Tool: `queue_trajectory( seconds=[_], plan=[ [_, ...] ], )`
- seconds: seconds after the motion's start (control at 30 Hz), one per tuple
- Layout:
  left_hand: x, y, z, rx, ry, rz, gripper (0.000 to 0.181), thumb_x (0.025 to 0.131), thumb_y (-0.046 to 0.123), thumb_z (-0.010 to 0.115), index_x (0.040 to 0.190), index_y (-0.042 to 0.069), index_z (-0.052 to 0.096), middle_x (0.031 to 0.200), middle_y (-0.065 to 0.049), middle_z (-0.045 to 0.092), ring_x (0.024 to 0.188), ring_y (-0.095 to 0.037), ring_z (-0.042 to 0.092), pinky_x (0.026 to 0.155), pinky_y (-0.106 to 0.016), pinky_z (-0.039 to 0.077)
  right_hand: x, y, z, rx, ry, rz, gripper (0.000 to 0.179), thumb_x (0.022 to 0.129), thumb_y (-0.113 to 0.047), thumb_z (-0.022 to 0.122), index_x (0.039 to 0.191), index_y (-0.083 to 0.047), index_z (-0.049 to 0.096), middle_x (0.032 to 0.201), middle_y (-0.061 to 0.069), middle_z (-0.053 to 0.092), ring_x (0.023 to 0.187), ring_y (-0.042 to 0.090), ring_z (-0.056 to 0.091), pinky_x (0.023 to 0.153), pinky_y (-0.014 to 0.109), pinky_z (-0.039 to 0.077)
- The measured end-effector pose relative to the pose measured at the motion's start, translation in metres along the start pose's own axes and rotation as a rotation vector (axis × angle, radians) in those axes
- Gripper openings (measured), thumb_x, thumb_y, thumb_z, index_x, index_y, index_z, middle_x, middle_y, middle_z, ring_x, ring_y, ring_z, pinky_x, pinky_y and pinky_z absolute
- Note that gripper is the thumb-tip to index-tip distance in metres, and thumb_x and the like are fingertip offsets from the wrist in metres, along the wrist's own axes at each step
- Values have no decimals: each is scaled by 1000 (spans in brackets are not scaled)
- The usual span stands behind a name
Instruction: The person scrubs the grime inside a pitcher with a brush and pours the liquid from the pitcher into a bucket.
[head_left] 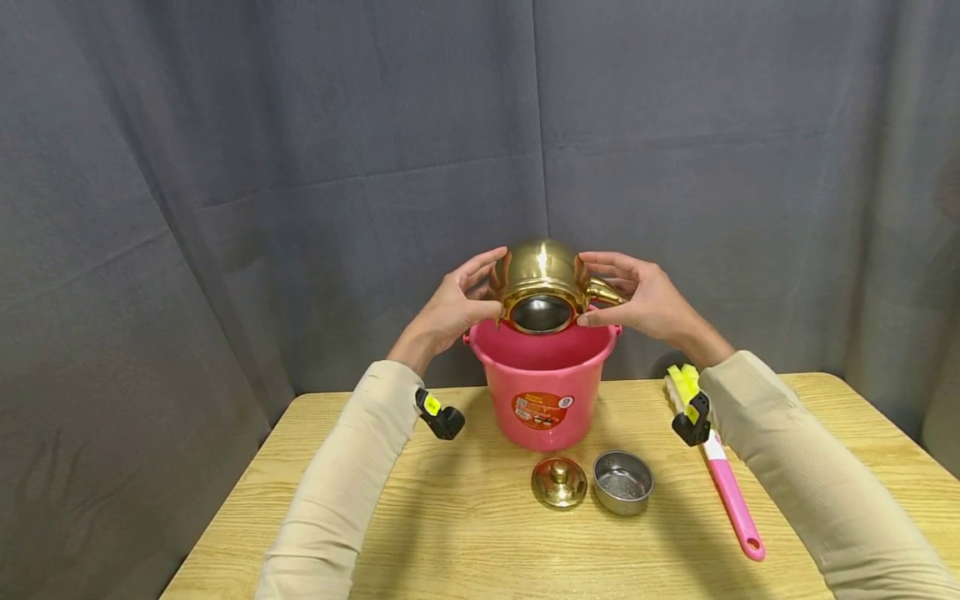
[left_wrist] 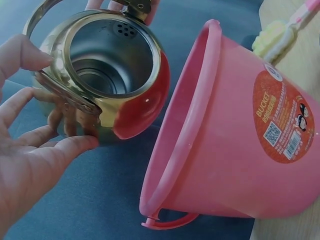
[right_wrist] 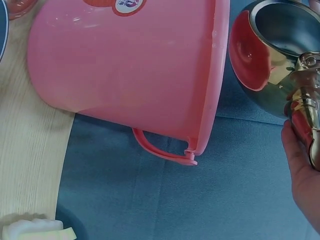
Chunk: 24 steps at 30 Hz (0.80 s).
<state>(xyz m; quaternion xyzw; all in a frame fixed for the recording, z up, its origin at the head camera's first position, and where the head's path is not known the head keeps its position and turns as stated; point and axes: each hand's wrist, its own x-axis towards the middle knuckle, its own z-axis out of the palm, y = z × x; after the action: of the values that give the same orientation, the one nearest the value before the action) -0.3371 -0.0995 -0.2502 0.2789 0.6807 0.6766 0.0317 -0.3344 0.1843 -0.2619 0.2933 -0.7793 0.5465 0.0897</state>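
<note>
A shiny gold teapot (head_left: 542, 265) with its lid off is held in both hands above a pink bucket (head_left: 501, 387). The pot is tipped on its side, its round mouth facing me. My left hand (head_left: 457, 304) grips the left of the body, thumb near the handle's hinge in the left wrist view. On the opposite side, my right hand (head_left: 647, 298) holds the pot around its spout (right_wrist: 305, 102). Through the mouth the steel inside (left_wrist: 105, 60) shows, with small strainer holes near the spout. The red of the bucket reflects in the gold.
In front of the bucket lie the gold lid (head_left: 558, 485) and a steel strainer cup (head_left: 622, 483). A brush (head_left: 733, 500) with pink handle and yellow head lies at the right, partly under my right forearm. Grey curtain (head_left: 375, 167) hangs behind the wooden table (head_left: 465, 542).
</note>
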Motion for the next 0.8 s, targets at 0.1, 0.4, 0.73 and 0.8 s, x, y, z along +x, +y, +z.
queue_trajectory(
  seconds=[0.1,0.4,0.73,0.8],
  plan=[
    [0,-1,0,-3,-2,9,84,73,-21,57,147,16,44,153,-7,32,126,-29,47,70,-34,55,0,0,-1,-37,10,-6,77,70,-4,87,139,-14,54,138,6,53,123,26,52,94,39,48],
    [-1,-2,1,25,-7,33,87,72,-22,58,148,16,42,153,-6,32,128,-28,46,75,-35,54,-1,0,-1,-102,22,-33,77,70,-9,88,138,-17,54,137,3,54,126,25,49,100,46,42],
    [-1,-3,1,68,4,27,93,69,-22,60,149,23,41,155,-6,29,136,-31,34,84,-38,52,-8,-12,4,-114,43,-69,76,69,-2,86,138,-8,54,136,10,55,126,30,49,104,49,38],
    [-1,-4,1,76,4,27,93,69,-21,60,149,23,41,155,-6,28,137,-31,33,86,-39,52,-10,-15,5,-114,44,-77,77,69,0,86,138,-5,53,136,13,54,126,33,49,103,51,38]
  ],
)
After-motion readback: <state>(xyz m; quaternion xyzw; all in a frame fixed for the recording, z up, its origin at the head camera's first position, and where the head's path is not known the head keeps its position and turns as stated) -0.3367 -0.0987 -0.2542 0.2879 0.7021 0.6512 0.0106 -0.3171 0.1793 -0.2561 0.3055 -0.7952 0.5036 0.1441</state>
